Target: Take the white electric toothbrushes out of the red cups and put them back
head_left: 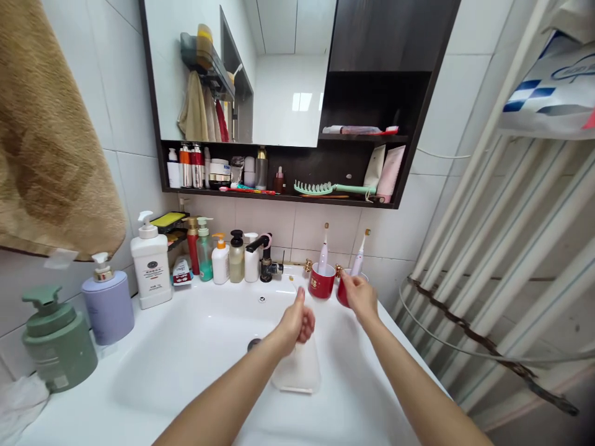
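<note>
- Right hand point(360, 298) clamped round the red cup point(343, 292): tilting it could spill the toothbrush point(359, 257).
- Left hand point(297, 322) fisted, apparently on a white cloth point(297, 371): a loose grip could drop it into the sink point(195, 347).

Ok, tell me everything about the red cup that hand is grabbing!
The red cup is shiny, maybe ceramic, with a gold bit near its rim. It stands upright at the back edge of the white sink, beside a matching cup. A pale toothbrush stands inside. The right hand wraps it, hiding most.
</note>
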`<state>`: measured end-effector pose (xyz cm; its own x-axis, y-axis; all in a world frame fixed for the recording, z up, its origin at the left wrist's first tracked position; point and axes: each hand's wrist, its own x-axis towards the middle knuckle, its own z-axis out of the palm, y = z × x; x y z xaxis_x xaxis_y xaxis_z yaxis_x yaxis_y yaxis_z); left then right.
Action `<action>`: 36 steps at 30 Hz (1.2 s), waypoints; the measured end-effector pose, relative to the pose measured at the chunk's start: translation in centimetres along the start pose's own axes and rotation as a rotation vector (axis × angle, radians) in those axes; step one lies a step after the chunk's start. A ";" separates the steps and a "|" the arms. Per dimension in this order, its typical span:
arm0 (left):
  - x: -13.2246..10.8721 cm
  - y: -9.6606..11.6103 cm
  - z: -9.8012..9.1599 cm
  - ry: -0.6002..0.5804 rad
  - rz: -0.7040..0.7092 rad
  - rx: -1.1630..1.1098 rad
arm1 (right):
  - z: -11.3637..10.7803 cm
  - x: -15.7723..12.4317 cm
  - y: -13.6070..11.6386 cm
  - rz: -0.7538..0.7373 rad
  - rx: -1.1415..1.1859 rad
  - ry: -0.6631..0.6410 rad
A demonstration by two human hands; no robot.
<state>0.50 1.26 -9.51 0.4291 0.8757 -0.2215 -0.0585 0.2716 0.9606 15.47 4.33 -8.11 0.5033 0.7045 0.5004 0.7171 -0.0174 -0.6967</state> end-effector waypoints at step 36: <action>3.4 -1.2 -3.7 0.356 0.454 0.083 | 4.6 -11.9 2.6 -0.223 -0.112 -0.496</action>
<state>-1.31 5.36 -12.06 0.0469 0.9814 0.1862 -0.0889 -0.1816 0.9794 9.13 -0.83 -18.21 0.0656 0.9488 0.3091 0.8406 0.1144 -0.5294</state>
